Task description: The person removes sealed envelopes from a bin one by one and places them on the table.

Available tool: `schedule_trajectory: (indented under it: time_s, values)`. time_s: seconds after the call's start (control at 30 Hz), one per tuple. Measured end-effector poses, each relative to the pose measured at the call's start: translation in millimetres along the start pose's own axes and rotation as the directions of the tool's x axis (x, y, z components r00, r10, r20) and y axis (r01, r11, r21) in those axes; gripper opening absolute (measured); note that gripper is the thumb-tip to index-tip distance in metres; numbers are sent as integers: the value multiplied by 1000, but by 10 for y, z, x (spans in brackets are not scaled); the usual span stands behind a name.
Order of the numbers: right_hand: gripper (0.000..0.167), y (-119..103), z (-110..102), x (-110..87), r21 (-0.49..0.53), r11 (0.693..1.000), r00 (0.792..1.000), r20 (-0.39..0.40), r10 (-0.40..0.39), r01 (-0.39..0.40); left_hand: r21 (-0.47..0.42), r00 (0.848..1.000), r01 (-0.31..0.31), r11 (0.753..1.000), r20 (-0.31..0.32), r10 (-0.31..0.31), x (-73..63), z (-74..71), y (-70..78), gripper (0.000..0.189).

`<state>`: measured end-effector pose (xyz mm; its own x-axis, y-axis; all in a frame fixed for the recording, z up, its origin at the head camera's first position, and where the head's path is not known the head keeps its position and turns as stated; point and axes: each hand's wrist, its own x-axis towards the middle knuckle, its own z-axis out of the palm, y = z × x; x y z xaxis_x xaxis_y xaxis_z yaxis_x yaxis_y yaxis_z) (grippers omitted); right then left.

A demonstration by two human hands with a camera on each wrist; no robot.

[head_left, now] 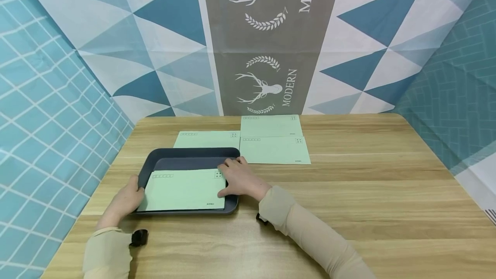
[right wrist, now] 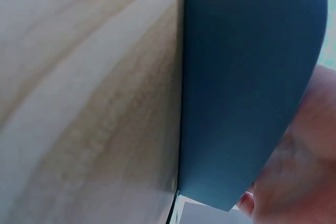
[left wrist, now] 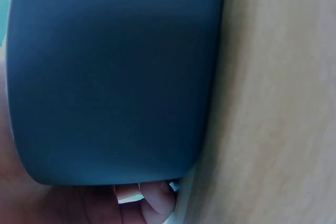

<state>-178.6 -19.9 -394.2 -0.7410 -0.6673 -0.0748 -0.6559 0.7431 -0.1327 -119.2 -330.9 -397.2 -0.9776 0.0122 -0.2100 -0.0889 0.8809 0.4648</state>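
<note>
A dark grey tray point(head_left: 201, 153) lies at the left of the table, with a pale green envelope point(head_left: 180, 190) inside along its near side. My left hand point(head_left: 125, 197) grips the tray's left wall, its thumb by the rim; in the left wrist view fingers point(left wrist: 157, 200) show beyond the tray wall point(left wrist: 113, 87). On the opposite side, my right hand point(head_left: 240, 180) holds the right wall, fingers over the rim and thumb inside beside the envelope's right edge. The tray wall point(right wrist: 241, 87) hides part of that hand point(right wrist: 302, 177) in the right wrist view.
Behind the tray lie more pale green envelopes: one point(head_left: 209, 139) partly covered by the tray's far rim, another point(head_left: 275, 152) to its right, and a third point(head_left: 271, 126) at the table's back edge. The wooden table point(head_left: 368, 193) extends to the right. Patterned cloth point(head_left: 263, 42) hangs behind.
</note>
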Motion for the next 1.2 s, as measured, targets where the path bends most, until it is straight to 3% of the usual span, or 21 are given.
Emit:
schedule_trajectory:
  time_s: [0.27, 0.87, 1.2]
  values:
    - [80, 14, 17, 27, -14, 1000, 1000, 0, 10, -10, -1, 1000, 7, 1000, 8, -7, 11, 2, 2, 32]
    - [72, 36, 21, 50, 108, 994, 996, -87, 27, -17, 1, 1000, 18, 1000, 13, -18, 19, -1, 1, 27]
    - [72, 50, 34, 51, 170, 985, 994, -110, 20, -1, 0, 999, 29, 1000, 31, -29, 19, -4, 9, 37]
